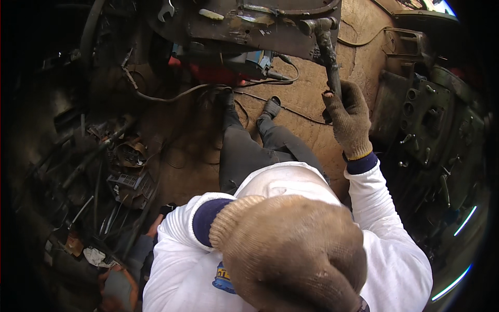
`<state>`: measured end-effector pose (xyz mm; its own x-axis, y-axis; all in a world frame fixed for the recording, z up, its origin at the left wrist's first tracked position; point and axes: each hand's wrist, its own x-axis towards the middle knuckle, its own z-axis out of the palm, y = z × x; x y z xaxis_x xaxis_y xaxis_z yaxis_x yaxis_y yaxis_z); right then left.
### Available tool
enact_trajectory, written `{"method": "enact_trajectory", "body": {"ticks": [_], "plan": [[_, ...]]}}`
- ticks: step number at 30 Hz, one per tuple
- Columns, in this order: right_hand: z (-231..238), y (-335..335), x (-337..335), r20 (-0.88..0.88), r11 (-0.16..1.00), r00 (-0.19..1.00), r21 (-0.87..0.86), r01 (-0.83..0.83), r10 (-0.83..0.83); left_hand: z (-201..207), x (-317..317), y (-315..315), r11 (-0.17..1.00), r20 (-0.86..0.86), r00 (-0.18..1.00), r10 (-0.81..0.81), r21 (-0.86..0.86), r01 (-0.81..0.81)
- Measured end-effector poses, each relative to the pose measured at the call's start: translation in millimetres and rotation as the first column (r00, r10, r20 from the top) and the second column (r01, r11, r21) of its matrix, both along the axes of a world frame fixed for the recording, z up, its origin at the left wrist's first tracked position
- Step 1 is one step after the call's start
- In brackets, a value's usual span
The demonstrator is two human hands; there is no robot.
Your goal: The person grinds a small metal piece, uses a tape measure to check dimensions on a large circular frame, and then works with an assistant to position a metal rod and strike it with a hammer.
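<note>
My right hand, in a brown knitted work glove, is closed around the lower end of a hammer's rough metal handle. The hammer's head is up at the right edge of the dark metal worktable. One fingertip of that glove looks worn through. Close to the camera, my left hand is raised in front of my chest in a matching glove. Its back fills the lower middle, and its fingers are bent away and mostly hidden, so I cannot make out what they hold.
On the worktable lie an open-ended wrench and a pale, flat piece. Below it stands a blue and red machine with cables across the floor. Machinery with levers stands right. Scrap metal and another person's arm are left.
</note>
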<state>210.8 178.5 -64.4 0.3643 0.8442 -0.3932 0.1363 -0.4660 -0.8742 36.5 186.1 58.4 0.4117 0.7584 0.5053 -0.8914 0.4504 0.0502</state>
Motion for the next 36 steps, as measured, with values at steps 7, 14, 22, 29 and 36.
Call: {"method": "enact_trajectory", "body": {"ticks": [7,14,22,29,36], "plan": [[2,0,-10,-0.021,1.000,1.000,0.003,0.003,-0.003,-16,-17,36,0.948,-0.043,0.997,-0.057,0.310,0.067],[-2,-1,-10,0.140,0.998,0.988,0.000,-0.063,0.062,-17,-7,39,0.956,0.136,0.990,-0.045,0.293,0.003],[0,2,-14,0.127,0.997,0.990,-0.037,-0.063,0.067,-26,-38,63,0.862,-0.236,0.972,0.015,0.495,0.107],[8,8,-18,0.059,0.996,0.996,-0.059,-0.061,0.064,-110,-59,109,0.651,-0.640,-0.241,0.730,0.758,-0.039],[30,30,-14,-0.379,0.951,0.924,-0.263,-0.160,0.051,-148,-37,144,0.574,-0.438,-0.729,0.527,0.816,-0.075]]}}
